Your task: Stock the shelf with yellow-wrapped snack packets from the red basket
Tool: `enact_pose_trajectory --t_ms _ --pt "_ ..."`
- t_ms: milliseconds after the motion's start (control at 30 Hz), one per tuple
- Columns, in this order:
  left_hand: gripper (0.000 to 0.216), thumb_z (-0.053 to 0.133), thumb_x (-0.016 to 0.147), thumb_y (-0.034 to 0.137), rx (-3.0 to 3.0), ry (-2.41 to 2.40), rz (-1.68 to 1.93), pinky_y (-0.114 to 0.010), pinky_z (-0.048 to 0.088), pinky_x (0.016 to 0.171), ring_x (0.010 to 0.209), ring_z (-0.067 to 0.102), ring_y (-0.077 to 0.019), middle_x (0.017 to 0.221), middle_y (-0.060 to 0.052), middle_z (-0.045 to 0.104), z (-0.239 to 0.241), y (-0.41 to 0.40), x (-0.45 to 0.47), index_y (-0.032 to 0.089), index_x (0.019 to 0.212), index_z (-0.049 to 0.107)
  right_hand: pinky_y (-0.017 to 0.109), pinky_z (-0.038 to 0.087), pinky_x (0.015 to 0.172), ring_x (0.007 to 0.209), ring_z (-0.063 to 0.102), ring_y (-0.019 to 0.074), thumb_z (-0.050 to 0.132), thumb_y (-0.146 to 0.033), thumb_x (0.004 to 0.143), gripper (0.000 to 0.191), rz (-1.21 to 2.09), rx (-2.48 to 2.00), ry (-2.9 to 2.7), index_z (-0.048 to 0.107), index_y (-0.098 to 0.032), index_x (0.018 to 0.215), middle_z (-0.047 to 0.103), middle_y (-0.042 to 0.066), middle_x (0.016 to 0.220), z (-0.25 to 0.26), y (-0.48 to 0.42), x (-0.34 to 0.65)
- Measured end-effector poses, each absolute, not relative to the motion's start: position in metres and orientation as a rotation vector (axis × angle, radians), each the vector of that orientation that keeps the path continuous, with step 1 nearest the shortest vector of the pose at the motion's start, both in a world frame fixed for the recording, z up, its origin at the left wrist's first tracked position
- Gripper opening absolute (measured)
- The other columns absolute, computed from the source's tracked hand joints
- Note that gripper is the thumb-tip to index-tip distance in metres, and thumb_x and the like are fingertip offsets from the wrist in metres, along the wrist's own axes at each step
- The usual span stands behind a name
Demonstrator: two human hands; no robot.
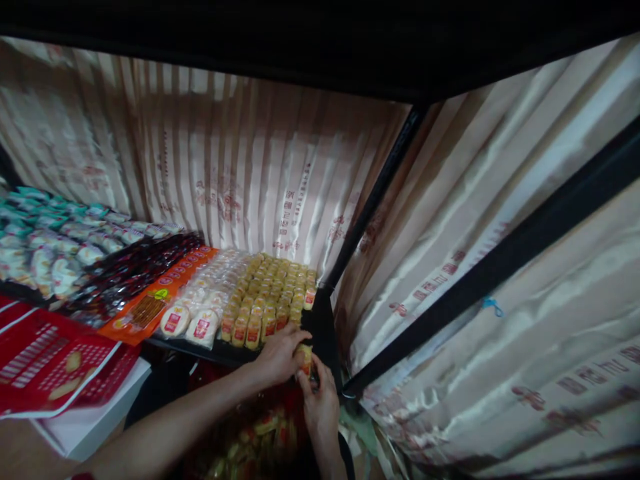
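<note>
A small yellow wrapped pastry (305, 360) with a red label is held between my two hands, over the front edge of the dark shelf (320, 333). My left hand (278, 355) grips it from the left, fingers closed on its upper side. From below and the right, the fingers of my right hand (321, 399) pinch the same pastry. Just beyond my left hand stand close rows of matching yellow wrapped pastries (270, 303). Under my forearms is a dim pile of yellow wrapped pieces (255, 443), partly hidden.
Left of the rows lie white round packaged cakes (203, 327), an orange snack packet (143, 312), dark packets (135, 267) and green-white packets (55, 233). A red bag (45, 360) and a white box (95, 413) are nearer. Black frame bars (480, 293) and pleated curtains (240, 160) enclose the shelf.
</note>
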State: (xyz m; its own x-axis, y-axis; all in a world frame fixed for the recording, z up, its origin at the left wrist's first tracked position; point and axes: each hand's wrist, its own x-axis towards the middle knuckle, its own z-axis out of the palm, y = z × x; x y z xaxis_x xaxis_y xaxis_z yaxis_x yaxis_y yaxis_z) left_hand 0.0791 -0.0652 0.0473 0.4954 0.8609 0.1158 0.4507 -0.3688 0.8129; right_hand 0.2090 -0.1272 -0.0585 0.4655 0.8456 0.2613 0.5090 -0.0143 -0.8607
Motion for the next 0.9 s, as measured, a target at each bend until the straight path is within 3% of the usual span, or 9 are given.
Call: enact_pose_trajectory --t_ms 133,233,333,433,633,900 --pt "0.038 0.044 0.078 0.015 1.806 1.253 0.936 -0.031 0.037 0.103 0.114 0.050 -0.0198 0.120 -0.010 0.053 0.034 -0.072 0.104 0.018 0.113 0.059 0.032 0.052 0.077 0.086 0.065 0.0232 0.058 -0.051 0.070 0.047 0.478 -1.689 -0.971 0.061 -0.017 0.103 0.068 0.010 0.098 -0.065 -0.094 0.230" --pt "0.036 0.047 0.079 0.020 1.564 1.245 0.874 -0.031 0.028 0.110 0.125 0.042 -0.0199 0.131 -0.009 0.048 0.008 -0.076 0.125 0.019 0.113 0.059 0.032 0.050 0.079 0.085 0.066 0.0228 0.057 -0.050 0.069 0.044 0.500 -1.681 -0.904 0.060 -0.017 0.100 0.070 0.009 0.093 -0.068 -0.062 0.243" --pt "0.053 0.047 0.082 0.025 1.249 1.201 0.786 -0.028 0.017 0.115 0.139 0.023 -0.0172 0.149 -0.010 0.029 -0.024 -0.072 0.147 0.014 0.133 0.043 0.032 0.051 0.076 0.084 0.067 0.0234 0.058 -0.049 0.066 0.043 0.501 -1.680 -0.860 0.060 -0.017 0.094 0.070 0.011 0.091 -0.074 -0.027 0.251" --pt "0.061 0.042 0.085 0.028 1.045 1.104 0.784 -0.023 0.016 0.114 0.141 0.016 -0.0128 0.153 -0.007 0.020 -0.047 -0.061 0.164 0.013 0.142 0.026 0.032 0.050 0.074 0.083 0.066 0.0231 0.058 -0.048 0.064 0.041 0.503 -1.712 -0.863 0.060 -0.017 0.091 0.070 0.011 0.091 -0.081 0.002 0.255" --pt "0.064 0.041 0.086 0.040 0.922 1.060 0.840 -0.023 0.014 0.114 0.142 0.015 -0.0157 0.153 -0.006 0.022 -0.047 -0.039 0.181 0.014 0.142 0.027 0.030 0.049 0.075 0.082 0.065 0.0216 0.054 -0.049 0.067 0.041 0.508 -1.705 -0.918 0.062 -0.016 0.091 0.070 0.009 0.089 -0.092 0.035 0.261" --pt "0.075 0.046 0.078 0.054 0.837 1.009 0.903 -0.026 0.019 0.114 0.140 0.021 -0.0203 0.146 -0.009 0.035 -0.061 -0.030 0.194 0.014 0.139 0.034 0.038 0.044 0.087 0.099 0.058 0.0281 0.043 -0.053 0.075 0.058 0.296 -1.912 -1.093 0.064 -0.014 0.111 0.063 0.015 0.105 -0.093 0.036 0.266"
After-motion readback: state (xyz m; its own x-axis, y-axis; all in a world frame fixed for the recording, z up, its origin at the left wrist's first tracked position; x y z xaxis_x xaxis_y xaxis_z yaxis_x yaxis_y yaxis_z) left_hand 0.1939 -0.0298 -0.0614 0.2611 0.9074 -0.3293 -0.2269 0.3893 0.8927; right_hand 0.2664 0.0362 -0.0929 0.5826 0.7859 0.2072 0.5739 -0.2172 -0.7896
